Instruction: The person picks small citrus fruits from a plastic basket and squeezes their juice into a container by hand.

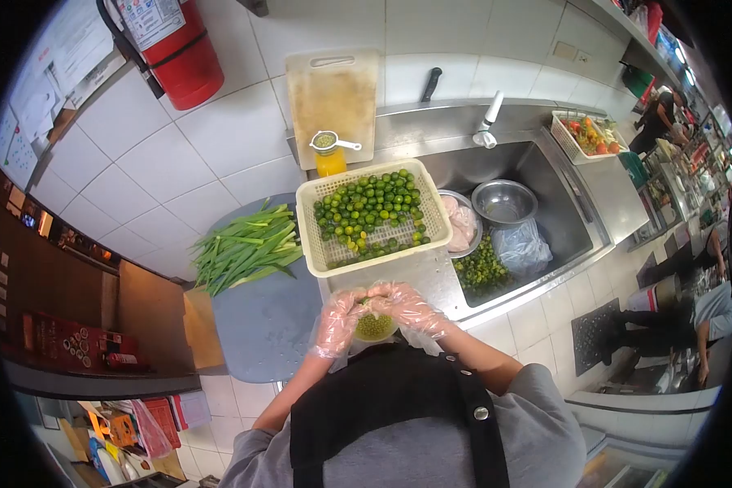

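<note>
My gloved left hand and gloved right hand meet close in front of my apron, fingers bent and bunched together. A scrap of green shows where they meet, so I take it they are pinching a lime; the gloves hide the grip, and I cannot tell which hand has it. The bowl, filled with speckled green-yellow stuff, sits just under my fingers, a place that would catch any drips. What supports it is hidden.

The limes lie loose in the basket, just beyond my hands on the surface, presumably for a short reach. Its high sides keep them from rolling off. Behind it, the strainer rests over the jar of orange-yellow liquid, likely to hold back seeds. Green scraps lie in the sink to my right, out of the way. The onions lie apart, to the left, on the grey board.
</note>
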Demonstrator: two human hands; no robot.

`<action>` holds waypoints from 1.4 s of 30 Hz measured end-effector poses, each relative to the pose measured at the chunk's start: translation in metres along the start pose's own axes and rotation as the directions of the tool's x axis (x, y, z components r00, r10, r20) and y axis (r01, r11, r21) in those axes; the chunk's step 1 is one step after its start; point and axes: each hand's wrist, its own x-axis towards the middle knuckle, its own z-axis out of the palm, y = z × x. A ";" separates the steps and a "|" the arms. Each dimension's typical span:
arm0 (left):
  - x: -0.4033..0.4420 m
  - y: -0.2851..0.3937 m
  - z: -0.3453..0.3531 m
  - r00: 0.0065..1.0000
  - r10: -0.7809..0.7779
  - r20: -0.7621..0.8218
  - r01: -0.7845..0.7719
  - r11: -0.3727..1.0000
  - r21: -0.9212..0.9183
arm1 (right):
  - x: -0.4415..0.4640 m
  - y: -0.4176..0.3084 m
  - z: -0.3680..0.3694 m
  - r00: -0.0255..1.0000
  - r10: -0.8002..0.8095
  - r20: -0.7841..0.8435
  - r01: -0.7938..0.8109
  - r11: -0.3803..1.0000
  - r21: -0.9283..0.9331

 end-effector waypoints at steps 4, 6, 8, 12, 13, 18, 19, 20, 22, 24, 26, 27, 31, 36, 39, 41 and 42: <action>0.006 -0.003 -0.005 0.991 0.119 0.068 -0.121 0.992 0.024 | -0.001 -0.003 0.001 0.988 -0.151 0.013 0.145 0.921 -0.361; 0.008 0.004 -0.006 0.980 0.150 0.127 -0.168 0.976 0.140 | 0.009 0.013 0.002 0.984 -0.176 -0.004 0.157 0.887 -0.435; 0.007 -0.005 -0.005 0.975 0.145 0.170 -0.172 0.972 0.161 | 0.010 0.018 0.006 0.981 -0.192 -0.013 0.159 0.849 -0.503; 0.005 -0.006 -0.002 0.964 0.176 0.198 -0.216 0.955 0.202 | 0.008 0.018 0.017 0.992 -0.118 -0.039 0.072 0.802 -0.593; 0.006 -0.008 0.001 0.958 0.205 0.200 -0.246 0.947 0.207 | 0.007 0.020 0.018 0.990 -0.135 -0.026 0.093 0.796 -0.598; 0.003 -0.030 0.011 0.981 0.138 0.136 -0.172 0.944 0.282 | -0.002 0.017 0.018 0.991 -0.128 -0.031 0.082 0.783 -0.616; 0.004 -0.030 0.011 0.992 0.083 0.092 -0.107 0.948 0.301 | -0.005 0.012 0.018 0.990 -0.136 -0.022 0.099 0.811 -0.577; 0.005 -0.029 0.009 0.992 0.083 0.096 -0.109 0.947 0.301 | -0.008 0.007 0.021 0.990 -0.136 -0.026 0.096 0.812 -0.575; 0.010 -0.018 0.001 0.986 -0.145 0.078 0.129 0.975 0.179 | -0.013 -0.002 0.024 0.982 -0.184 -0.040 0.140 0.857 -0.496; 0.010 -0.031 0.004 0.973 -0.220 0.076 0.212 0.972 0.099 | -0.009 0.009 0.030 0.980 -0.197 -0.038 0.143 0.820 -0.555; 0.006 -0.043 0.009 0.950 -0.301 0.081 0.301 0.954 0.016 | -0.012 0.018 0.032 0.979 -0.203 -0.031 0.142 0.779 -0.611; 0.004 -0.042 0.009 0.940 -0.328 0.088 0.338 0.932 -0.131 | -0.021 0.007 0.035 0.998 -0.060 -0.036 0.053 0.987 -0.152; -0.007 -0.022 0.010 0.933 -0.351 0.077 0.359 0.913 -0.194 | -0.012 0.046 0.027 0.987 -0.161 0.025 0.148 0.819 -0.555; -0.016 -0.024 0.011 0.961 -0.256 0.101 0.272 0.940 -0.206 | -0.023 0.006 0.031 0.991 0.115 -0.071 -0.129 0.964 -0.233; -0.020 -0.029 0.004 0.996 -0.052 0.068 0.050 0.998 0.036 | -0.022 0.006 0.031 0.995 0.096 -0.018 -0.091 0.854 -0.511; -0.017 -0.027 -0.001 0.988 0.148 0.042 -0.154 0.951 0.267 | -0.018 0.013 0.031 0.999 0.035 0.027 -0.014 0.819 -0.573; -0.016 -0.027 -0.002 0.995 0.056 0.085 -0.068 0.987 0.143 | -0.017 0.014 0.032 0.999 0.043 0.023 -0.024 0.841 -0.540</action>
